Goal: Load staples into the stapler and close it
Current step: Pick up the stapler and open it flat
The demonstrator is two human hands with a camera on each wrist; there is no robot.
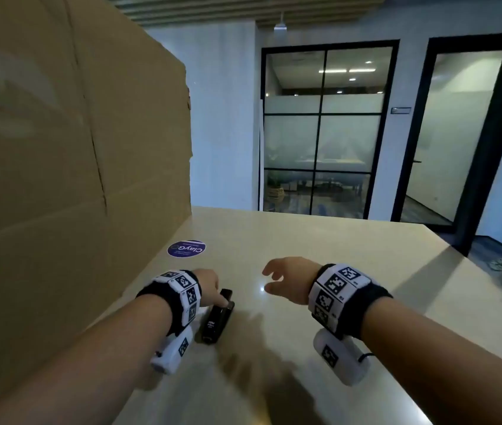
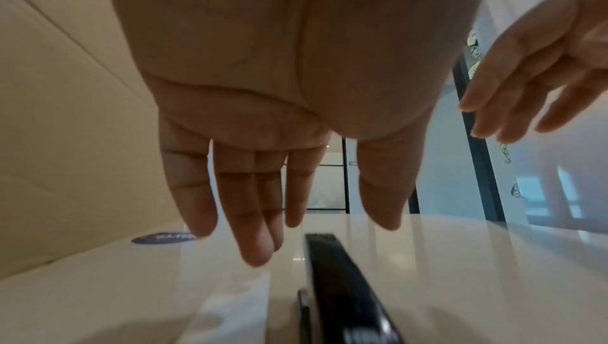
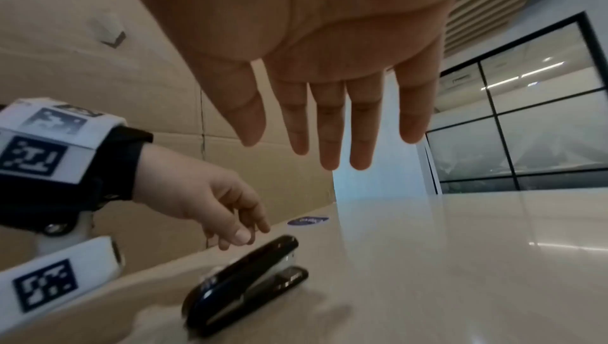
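A black stapler (image 1: 216,317) lies closed on the beige table (image 1: 351,256), its nose pointing away from me. My left hand (image 1: 210,286) hovers just over the stapler's front end, fingers hanging relaxed and holding nothing. The right wrist view shows the stapler (image 3: 243,284) with a small gap under the left hand (image 3: 230,219). From the left wrist view the stapler (image 2: 342,284) runs below the left hand (image 2: 302,188). My right hand (image 1: 283,277) floats to the right of the stapler, above the table, fingers spread and empty (image 3: 329,115). No staples are in view.
A tall cardboard box (image 1: 75,148) walls off the table's left side, close to the stapler. A round purple sticker (image 1: 186,248) lies flat by the box's foot. The table's edge runs along the right (image 1: 446,240). Glass partitions stand beyond the table's far end.
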